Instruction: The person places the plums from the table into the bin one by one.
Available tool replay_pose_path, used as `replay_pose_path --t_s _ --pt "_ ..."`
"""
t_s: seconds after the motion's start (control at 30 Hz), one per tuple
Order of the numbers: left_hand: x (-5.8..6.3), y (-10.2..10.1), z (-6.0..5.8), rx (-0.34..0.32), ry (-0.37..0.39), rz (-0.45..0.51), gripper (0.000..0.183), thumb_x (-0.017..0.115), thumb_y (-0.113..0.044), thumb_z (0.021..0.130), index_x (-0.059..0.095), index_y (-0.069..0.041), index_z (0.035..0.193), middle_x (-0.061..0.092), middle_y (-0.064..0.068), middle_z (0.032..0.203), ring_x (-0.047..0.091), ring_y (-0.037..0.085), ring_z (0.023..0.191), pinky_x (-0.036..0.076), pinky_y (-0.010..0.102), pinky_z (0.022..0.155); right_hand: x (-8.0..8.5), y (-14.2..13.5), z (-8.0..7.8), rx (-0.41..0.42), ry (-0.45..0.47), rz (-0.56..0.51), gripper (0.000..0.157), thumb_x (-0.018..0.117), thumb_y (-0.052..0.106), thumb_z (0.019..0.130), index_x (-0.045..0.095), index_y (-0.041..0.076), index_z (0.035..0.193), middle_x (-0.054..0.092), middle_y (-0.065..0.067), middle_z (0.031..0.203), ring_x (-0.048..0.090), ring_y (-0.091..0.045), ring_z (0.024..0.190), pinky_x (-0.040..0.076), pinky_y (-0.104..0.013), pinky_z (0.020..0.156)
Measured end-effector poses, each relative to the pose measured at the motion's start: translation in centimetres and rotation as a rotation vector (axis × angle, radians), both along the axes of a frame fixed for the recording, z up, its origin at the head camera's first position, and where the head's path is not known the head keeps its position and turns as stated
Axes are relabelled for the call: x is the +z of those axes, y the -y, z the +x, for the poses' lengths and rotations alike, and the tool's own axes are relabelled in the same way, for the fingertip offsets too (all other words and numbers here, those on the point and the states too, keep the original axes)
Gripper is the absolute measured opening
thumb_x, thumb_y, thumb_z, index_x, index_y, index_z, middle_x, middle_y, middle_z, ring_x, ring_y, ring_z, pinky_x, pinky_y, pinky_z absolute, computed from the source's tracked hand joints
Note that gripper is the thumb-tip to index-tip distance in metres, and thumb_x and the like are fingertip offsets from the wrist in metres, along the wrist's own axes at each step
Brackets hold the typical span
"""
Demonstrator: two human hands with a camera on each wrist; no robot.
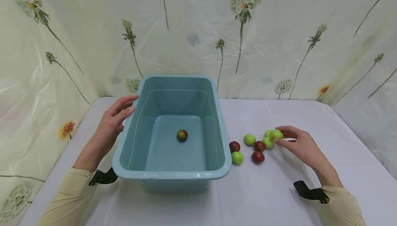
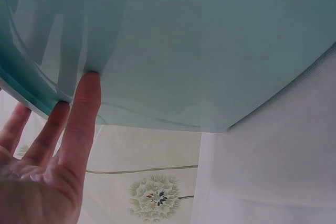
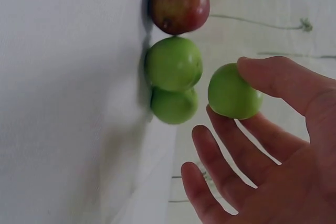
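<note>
A light blue plastic tub (image 1: 169, 175) stands on the table, with one red-green plum (image 1: 182, 135) on its floor. My left hand (image 1: 111, 122) touches the tub's left rim. In the left wrist view its fairly straight fingers (image 2: 84, 114) rest against the outer wall; the thumb is hidden there. To the right of the tub, my right hand (image 1: 299, 145) pinches a green plum (image 3: 233, 93) between thumb and fingers. That plum is raised off the table, beside two other green plums (image 3: 174, 64). Close by lie dark red plums (image 1: 258, 157) and more green ones (image 1: 237, 157).
White cloth covers the table (image 1: 248, 198). A dandelion-print sheet (image 1: 186, 29) hangs behind it and along the sides. One red plum (image 1: 234, 146) and a green one lie right against the tub's right side in the head view. Both wrists carry black camera mounts (image 1: 310, 192).
</note>
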State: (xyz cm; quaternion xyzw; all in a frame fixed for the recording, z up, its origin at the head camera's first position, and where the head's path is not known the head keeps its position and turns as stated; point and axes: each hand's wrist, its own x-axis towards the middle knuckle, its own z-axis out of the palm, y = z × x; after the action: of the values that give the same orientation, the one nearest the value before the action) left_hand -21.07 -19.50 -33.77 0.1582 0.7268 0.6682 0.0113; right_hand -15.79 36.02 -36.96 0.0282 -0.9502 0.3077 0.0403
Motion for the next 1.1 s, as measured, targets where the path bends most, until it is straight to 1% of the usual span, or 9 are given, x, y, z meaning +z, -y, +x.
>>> replay_pose_path --t_s 0.07,0.27,0.33,0.47,0.53,0.63,0.77,0.93,1.1 --pt "0.1 0.1 0.0 0.000 0.002 0.006 0.043 0.050 -0.035 0.103 0.048 -0.023 0.144 0.044 0.010 0.143 0.057 0.023 0.111 0.056 0.033 0.075 0.2 0.5 0.0 0.006 -0.021 -0.013 0.051 0.069 0.036 0.093 0.058 0.004 0.131 0.065 -0.016 0.118 0.057 -0.028 0.106 0.045 -0.014 0.078" --pt "0.1 0.0 0.0 0.000 0.012 0.011 0.042 0.050 -0.035 0.103 0.048 -0.024 0.144 0.044 0.009 0.143 0.056 0.023 0.112 0.056 0.033 0.075 0.7 1.6 0.2 0.008 -0.068 -0.042 0.050 0.069 0.035 0.093 0.057 0.005 0.132 0.063 -0.016 0.121 0.055 -0.027 0.108 0.043 -0.011 0.077" --pt "0.1 0.0 0.0 -0.001 0.009 0.006 0.043 0.050 -0.036 0.103 0.048 -0.024 0.144 0.044 0.010 0.143 0.056 0.024 0.113 0.056 0.034 0.076 1.0 2.0 0.3 -0.002 -0.084 -0.053 0.049 0.068 0.035 0.094 0.057 0.006 0.132 0.063 -0.014 0.122 0.055 -0.022 0.108 0.043 -0.010 0.078" --pt "0.1 0.0 0.0 -0.001 0.011 0.003 0.043 0.049 -0.036 0.103 0.047 -0.024 0.145 0.044 0.010 0.143 0.056 0.024 0.113 0.056 0.034 0.076 1.5 2.9 0.4 -0.025 -0.123 -0.084 0.046 0.069 0.035 0.093 0.059 0.011 0.131 0.065 -0.009 0.120 0.055 -0.006 0.104 0.042 -0.010 0.079" --pt "0.1 0.1 0.0 0.000 0.015 0.007 0.043 0.049 -0.035 0.103 0.048 -0.025 0.144 0.044 0.009 0.142 0.057 0.023 0.112 0.056 0.034 0.075 1.8 3.4 0.4 -0.023 -0.148 -0.096 0.045 0.069 0.033 0.093 0.060 0.011 0.131 0.066 -0.009 0.119 0.054 -0.002 0.101 0.042 -0.010 0.079" --pt "0.2 0.0 0.0 0.001 0.025 0.023 0.042 0.051 -0.034 0.103 0.049 -0.024 0.143 0.045 0.008 0.141 0.057 0.022 0.110 0.056 0.032 0.072 2.2 4.1 0.5 -0.011 -0.174 -0.099 0.044 0.069 0.032 0.093 0.060 0.011 0.131 0.066 -0.009 0.118 0.054 -0.003 0.101 0.042 -0.010 0.079" --pt "0.3 0.0 0.1 0.004 0.030 0.027 0.041 0.052 -0.033 0.103 0.049 -0.023 0.142 0.045 0.009 0.141 0.057 0.022 0.108 0.055 0.030 0.069 2.6 4.9 0.5 -0.016 -0.173 -0.106 0.045 0.067 0.035 0.094 0.059 0.012 0.133 0.065 -0.009 0.119 0.054 -0.007 0.103 0.042 -0.011 0.080" --pt "0.3 0.0 0.1 0.014 0.022 -0.004 0.043 0.052 -0.035 0.102 0.049 -0.023 0.143 0.045 0.009 0.142 0.056 0.023 0.110 0.055 0.032 0.071 2.8 5.7 0.1 -0.014 -0.190 -0.136 0.044 0.066 0.034 0.095 0.059 0.014 0.133 0.065 -0.007 0.119 0.055 -0.006 0.104 0.042 -0.012 0.081" --pt "0.1 0.1 -0.1 0.008 0.013 -0.005 0.044 0.052 -0.036 0.102 0.048 -0.023 0.144 0.044 0.010 0.143 0.056 0.024 0.111 0.056 0.033 0.072 3.1 6.7 -0.6 -0.004 -0.215 -0.157 0.043 0.066 0.035 0.095 0.060 0.015 0.133 0.064 -0.005 0.118 0.055 -0.005 0.104 0.042 -0.014 0.082"
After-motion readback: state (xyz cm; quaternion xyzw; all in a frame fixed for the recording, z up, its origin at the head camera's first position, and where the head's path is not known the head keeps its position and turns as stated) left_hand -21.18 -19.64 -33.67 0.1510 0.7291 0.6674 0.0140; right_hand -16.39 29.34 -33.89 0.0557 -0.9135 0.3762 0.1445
